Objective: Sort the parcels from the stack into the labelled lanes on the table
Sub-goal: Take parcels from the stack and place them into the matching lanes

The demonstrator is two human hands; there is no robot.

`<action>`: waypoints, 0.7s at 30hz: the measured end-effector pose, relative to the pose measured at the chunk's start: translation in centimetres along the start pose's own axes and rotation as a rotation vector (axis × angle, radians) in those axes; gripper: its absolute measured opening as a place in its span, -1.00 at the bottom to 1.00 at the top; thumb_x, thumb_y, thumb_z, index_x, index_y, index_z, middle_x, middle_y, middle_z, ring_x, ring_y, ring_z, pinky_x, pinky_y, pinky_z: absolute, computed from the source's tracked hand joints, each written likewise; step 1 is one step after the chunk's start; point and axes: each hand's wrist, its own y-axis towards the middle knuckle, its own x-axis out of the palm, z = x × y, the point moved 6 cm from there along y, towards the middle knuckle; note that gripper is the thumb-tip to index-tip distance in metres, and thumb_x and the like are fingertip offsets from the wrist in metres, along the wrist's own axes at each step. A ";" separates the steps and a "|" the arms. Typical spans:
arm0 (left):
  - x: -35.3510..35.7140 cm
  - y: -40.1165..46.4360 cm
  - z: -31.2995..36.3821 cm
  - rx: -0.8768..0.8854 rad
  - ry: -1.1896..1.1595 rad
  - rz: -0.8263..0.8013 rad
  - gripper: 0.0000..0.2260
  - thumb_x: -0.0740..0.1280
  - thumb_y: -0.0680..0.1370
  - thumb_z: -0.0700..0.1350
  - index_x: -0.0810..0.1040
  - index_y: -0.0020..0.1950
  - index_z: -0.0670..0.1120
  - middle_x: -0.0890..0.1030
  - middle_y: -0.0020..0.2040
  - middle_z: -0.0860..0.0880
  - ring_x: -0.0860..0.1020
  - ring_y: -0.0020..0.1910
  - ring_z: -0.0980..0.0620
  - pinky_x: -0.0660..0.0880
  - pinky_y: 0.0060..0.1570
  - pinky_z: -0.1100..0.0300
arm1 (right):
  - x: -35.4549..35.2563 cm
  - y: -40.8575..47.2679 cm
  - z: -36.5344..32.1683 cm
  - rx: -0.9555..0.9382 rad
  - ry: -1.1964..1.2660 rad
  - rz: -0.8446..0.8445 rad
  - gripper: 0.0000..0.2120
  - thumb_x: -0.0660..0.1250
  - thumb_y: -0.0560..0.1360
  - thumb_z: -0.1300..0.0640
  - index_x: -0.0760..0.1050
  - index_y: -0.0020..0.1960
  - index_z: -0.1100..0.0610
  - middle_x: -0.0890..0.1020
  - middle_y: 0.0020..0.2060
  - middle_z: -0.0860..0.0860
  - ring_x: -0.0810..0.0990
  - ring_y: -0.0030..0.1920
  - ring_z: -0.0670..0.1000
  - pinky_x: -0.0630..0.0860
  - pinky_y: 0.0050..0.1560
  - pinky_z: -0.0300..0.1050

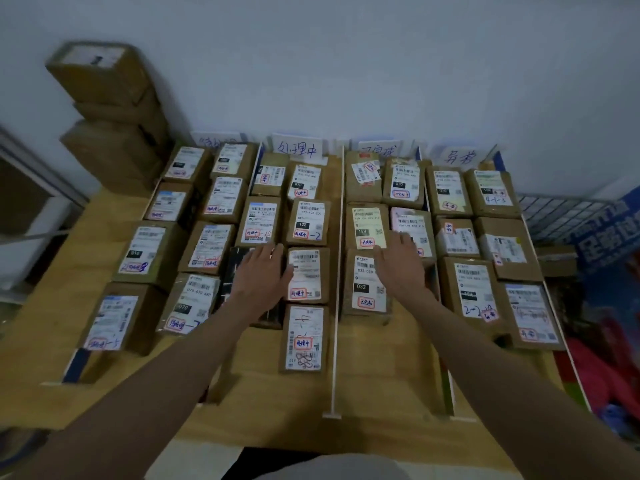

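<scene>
A wooden table (41, 327) stands against a pale wall (346, 64). At 10 o'clock a stack of brown boxes (107, 109) leans up in the corner. At 3 o'clock there is a wire rack (554, 216) beside a blue sign (609, 233).

Thin white strips (337, 271) cut the table into four lanes that run from near to far. Each lane has a paper sign (298, 148) at 12 o'clock, the far end. Every lane holds brown parcels with their white labels facing up. Most lie with the long side running along the lane.

The first lane on the left holds parcels in two rows. In the second lane the left hand (261, 275) lies flat, fingers loose and spread, on a dark parcel (239, 271). Just beside it at 3 o'clock is a labelled parcel (306, 275). In the third lane the right hand (401, 263) is spread too, over a pink-labelled parcel (414, 230); I cannot tell if it touches. The fourth lane holds more parcels.
</scene>
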 end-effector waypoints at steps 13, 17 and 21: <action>-10.3 -6.7 -14.9 -0.142 0.087 0.232 -0.49 -0.02 0.66 0.14 0.36 0.47 -0.14 0.44 0.41 -0.13 0.37 0.41 -0.12 0.27 0.42 -0.05 | 0.5 -4.6 -22.4 -0.525 -0.178 0.103 -0.55 0.08 0.66 -0.05 0.33 0.46 0.16 0.42 0.42 0.08 0.31 0.47 0.11 0.25 0.48 0.07; -12.1 -9.6 -21.5 -0.164 0.054 0.318 -0.53 0.04 0.65 0.11 0.43 0.40 -0.14 0.52 0.32 -0.13 0.45 0.32 -0.13 0.34 0.36 -0.05 | 2.8 -6.6 -29.0 -0.570 -0.199 0.102 -0.57 0.08 0.67 -0.03 0.34 0.44 0.16 0.43 0.39 0.09 0.33 0.43 0.10 0.23 0.47 0.03; -12.8 -12.2 -29.0 -0.178 0.098 0.312 -0.54 0.11 0.66 0.10 0.38 0.46 -0.14 0.47 0.39 -0.12 0.39 0.39 -0.11 0.25 0.41 -0.03 | 6.4 -9.1 -34.9 -0.532 -0.175 0.084 -0.54 0.09 0.66 -0.04 0.31 0.48 0.16 0.41 0.42 0.10 0.32 0.45 0.12 0.24 0.47 0.05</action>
